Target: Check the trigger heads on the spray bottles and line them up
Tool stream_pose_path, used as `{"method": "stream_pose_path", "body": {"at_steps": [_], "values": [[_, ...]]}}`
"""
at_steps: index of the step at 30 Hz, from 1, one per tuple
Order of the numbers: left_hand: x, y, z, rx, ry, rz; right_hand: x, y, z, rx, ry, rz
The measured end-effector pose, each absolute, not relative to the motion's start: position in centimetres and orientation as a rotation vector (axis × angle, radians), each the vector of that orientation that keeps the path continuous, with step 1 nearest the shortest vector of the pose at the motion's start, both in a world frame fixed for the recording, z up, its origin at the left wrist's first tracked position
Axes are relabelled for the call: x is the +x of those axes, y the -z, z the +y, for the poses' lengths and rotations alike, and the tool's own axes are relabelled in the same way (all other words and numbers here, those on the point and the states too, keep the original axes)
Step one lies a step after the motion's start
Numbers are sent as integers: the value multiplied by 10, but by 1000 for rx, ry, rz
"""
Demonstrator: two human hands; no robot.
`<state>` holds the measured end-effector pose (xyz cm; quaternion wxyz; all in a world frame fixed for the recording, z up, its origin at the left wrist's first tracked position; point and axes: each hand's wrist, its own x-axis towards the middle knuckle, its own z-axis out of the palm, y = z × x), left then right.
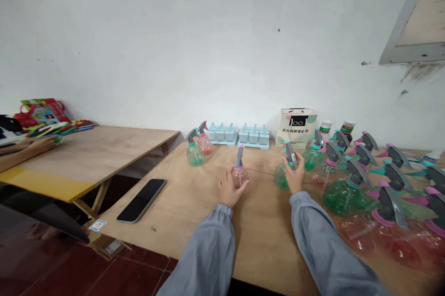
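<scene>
Left hand (230,189) closed round pink spray bottle (239,174), right hand (295,174) clasping green spray bottle (281,176). Two bottles (195,156) at left seem done; crowded bottles (342,197) at right seem remaining.

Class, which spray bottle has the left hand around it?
The pink bottle at mid-table: only it has the left hand around it; the right hand is on a green bottle.

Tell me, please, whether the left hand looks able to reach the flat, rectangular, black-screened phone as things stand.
Probably yes: no object shows between the left hand and the phone on the brown wooden tabletop, though the hand is around a translucent pink plastic spray bottle.
</scene>
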<state>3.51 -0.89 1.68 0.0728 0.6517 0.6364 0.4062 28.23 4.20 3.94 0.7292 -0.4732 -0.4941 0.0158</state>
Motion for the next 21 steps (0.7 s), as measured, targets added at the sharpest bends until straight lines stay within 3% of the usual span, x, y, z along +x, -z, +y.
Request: {"method": "stream_pose_path", "body": {"at_steps": [6,14,21], "values": [[35,-18,-10,1948,-1198,1913,292,-15,38,-1043,140,-1132],[35,-19,-9,1954,-1181,1906,287,26,21,-1344,121,-1253],[34,-15,-8,1964,-1219,1904,303,23,63,-1499,93,-1120]]}}
